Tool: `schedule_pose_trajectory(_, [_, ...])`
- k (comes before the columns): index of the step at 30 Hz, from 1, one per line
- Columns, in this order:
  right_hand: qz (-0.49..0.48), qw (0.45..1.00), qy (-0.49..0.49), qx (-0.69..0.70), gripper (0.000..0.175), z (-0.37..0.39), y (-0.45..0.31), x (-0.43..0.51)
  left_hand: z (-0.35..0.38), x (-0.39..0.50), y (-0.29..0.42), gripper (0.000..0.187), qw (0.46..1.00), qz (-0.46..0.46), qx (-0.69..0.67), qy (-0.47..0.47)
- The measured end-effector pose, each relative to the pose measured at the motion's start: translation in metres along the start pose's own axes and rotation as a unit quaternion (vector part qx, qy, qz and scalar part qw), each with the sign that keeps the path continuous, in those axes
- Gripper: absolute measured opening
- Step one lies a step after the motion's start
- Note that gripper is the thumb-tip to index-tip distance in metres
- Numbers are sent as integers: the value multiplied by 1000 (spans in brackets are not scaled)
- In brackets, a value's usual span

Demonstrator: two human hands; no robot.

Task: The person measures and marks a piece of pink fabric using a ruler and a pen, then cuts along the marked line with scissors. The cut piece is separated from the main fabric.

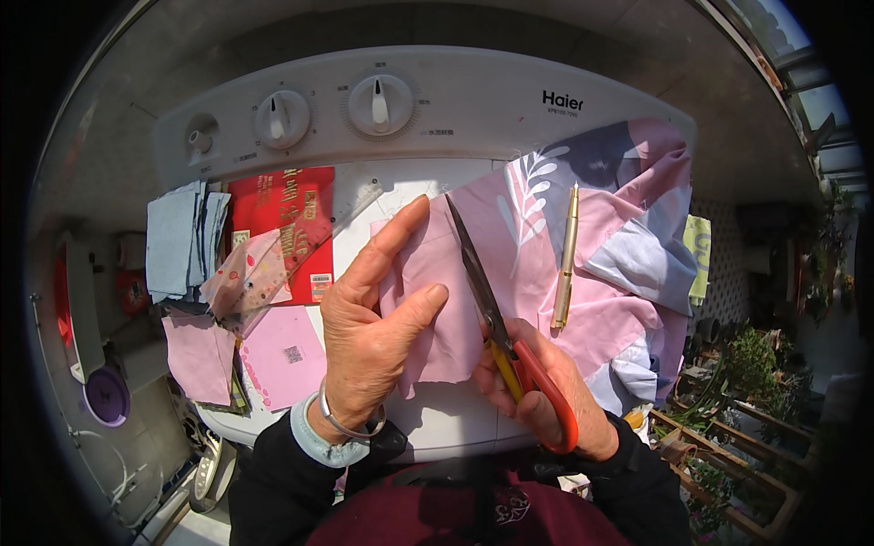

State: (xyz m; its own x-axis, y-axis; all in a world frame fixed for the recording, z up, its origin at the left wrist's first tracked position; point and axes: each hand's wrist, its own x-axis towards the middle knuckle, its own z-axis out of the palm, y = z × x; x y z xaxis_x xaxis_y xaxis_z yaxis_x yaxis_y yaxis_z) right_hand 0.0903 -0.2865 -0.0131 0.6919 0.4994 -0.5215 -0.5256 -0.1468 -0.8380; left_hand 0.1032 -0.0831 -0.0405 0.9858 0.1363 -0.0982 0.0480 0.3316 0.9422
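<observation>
A large pink cloth [444,321] with a printed white leafy sprig [532,194] lies over the washing machine top. My left hand [375,321] rests on its left part, thumb and index finger spread apart on the fabric; its other fingers are mostly hidden. My right hand [573,389] grips scissors [491,307] by their red and yellow handles. The dark blades point up and away, nearly together, over the cloth just right of my left hand. Right of the blades, a gold pen [565,266] lies on the cloth.
The machine's panel [478,95] with two knobs stands behind. On the left lie folded blue cloth pieces [177,239], a red printed packet [259,205], a clear ruler [355,208], a patterned cloth piece [249,273], a pink card [287,348] and pink cloth pieces [198,355]. Potted plants [751,362] stand right.
</observation>
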Motion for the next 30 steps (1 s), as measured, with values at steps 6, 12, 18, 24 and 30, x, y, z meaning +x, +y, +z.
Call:
schedule_pose_trajectory(6, [6,999,44,19,45,6,-2,3,0,1,-1,68,1000,13,14,3])
schedule_pose_trajectory(12, [-3,998,54,41,35,9,0,4,-2,0,-1,68,998,25,60,-7])
schedule_pose_trajectory(18, [0,996,59,63,37,12,1,3,-2,1,-2,69,999,23,43,-4])
schedule_pose_trajectory(24, [-1,997,52,64,38,10,1,3,-2,1,-2,69,999,20,37,1])
schedule_pose_trajectory(30, [2,996,67,54,59,11,6,4,0,2,-1,84,998,65,-21,18])
